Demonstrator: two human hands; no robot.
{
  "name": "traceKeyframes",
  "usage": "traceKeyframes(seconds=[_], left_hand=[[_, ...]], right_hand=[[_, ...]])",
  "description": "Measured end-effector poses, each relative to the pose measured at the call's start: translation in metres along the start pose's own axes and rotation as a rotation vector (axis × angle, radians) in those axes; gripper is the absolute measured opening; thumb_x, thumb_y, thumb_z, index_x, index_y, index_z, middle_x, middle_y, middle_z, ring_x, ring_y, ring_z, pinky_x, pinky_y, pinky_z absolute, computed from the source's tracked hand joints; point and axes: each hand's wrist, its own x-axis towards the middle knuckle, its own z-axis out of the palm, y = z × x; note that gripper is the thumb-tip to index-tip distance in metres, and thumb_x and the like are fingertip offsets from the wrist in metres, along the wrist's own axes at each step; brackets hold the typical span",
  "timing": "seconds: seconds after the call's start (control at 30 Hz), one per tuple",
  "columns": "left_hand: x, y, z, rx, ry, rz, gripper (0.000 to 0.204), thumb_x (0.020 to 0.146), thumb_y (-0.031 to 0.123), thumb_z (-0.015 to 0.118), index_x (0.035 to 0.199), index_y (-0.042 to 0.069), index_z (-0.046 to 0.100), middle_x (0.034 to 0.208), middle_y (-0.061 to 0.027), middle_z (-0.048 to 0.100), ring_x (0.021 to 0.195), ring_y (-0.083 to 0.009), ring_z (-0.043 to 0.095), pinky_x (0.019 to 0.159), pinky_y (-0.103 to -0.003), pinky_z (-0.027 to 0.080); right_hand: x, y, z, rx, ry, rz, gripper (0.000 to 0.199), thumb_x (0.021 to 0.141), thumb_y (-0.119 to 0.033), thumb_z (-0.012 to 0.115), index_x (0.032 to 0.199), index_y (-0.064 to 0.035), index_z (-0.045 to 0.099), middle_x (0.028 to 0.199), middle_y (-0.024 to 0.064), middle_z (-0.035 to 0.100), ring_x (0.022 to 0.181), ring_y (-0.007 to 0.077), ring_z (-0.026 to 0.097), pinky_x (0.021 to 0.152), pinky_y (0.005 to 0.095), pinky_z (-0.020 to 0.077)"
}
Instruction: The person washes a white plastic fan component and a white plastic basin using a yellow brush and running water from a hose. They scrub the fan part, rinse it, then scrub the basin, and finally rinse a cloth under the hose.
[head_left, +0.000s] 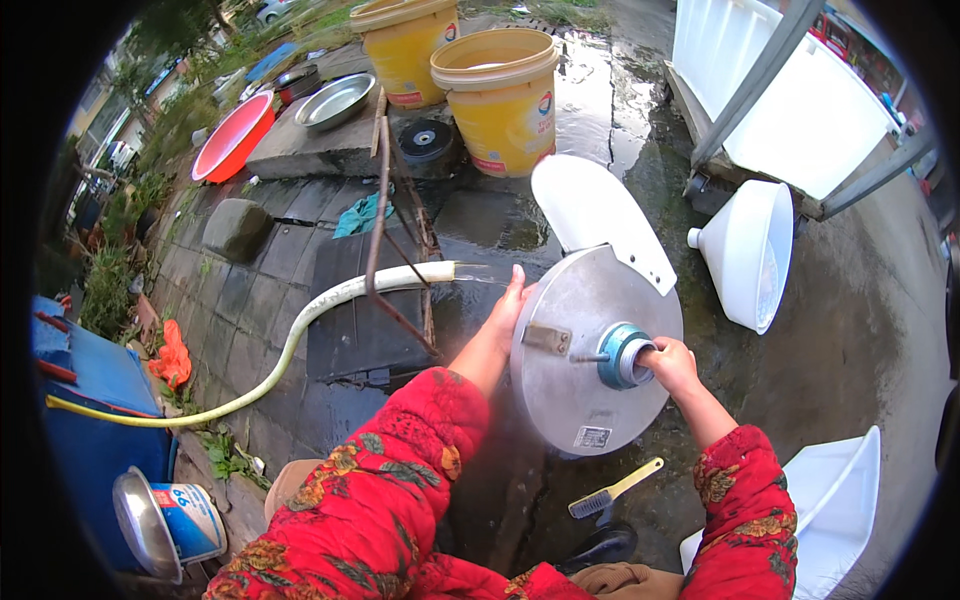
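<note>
Over wet paving [225,345], two bare hands held a round grey metal disc between them. The right hand [674,365] had its fingers tucked into the mouth of the blue-grey collar [625,355] on the disc's face; their grip inside was hidden. The left hand [512,308] braced the disc's left rim, thumb raised, its other fingers out of sight behind. Whether the metal disc [570,400] touched the ground could not be told. Wet metal would likely slip, so a firm left palm and gentle right fingers, clear of the collar's rim, seemed wise.

A curved white plate [603,220] jutted from the disc's top, needing room. Left of it, a hose [325,300] ran water through a rusty frame [380,235], both awkwardly close. A brush [628,482] lay just below, toward the paving's near edge. Rightward stood a white funnel [745,260]. Near the paving's far edge were two yellow buckets [500,115]; a metal basin [335,102] sat on a slab [290,155].
</note>
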Motion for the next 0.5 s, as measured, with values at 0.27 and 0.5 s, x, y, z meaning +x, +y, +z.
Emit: traceKeyframes(seconds=[0.27,0.5], left_hand=[[-0.02,-0.034,-0.024,-0.038,0.191,-0.168,0.049,0.093,0.045,0.044,0.11,0.002,0.06,0.108,-0.014,0.064,0.098,-0.0271,0.061,0.087,-0.043,0.047],[0.018,-0.043,-0.064,0.015,0.424,0.224,0.022,0.079,0.015,0.062,0.095,0.001,0.061,0.083,-0.0092,0.063,0.077,-0.0206,0.06,0.071,-0.035,0.048]], right_hand=[[0.002,0.005,0.02,-0.109,-0.022,0.353,0.044,0.068,-0.045,0.063,0.092,-0.0081,0.071,0.088,0.0124,0.069,0.09,0.0289,0.064,0.085,0.0351,0.0447],[0.026,0.0,0.053,-0.121,-0.044,0.176,0.042,0.075,-0.043,0.059,0.071,-0.0017,0.063,0.065,0.0072,0.058,0.057,0.0201,0.055,0.054,0.0345,0.0433]])
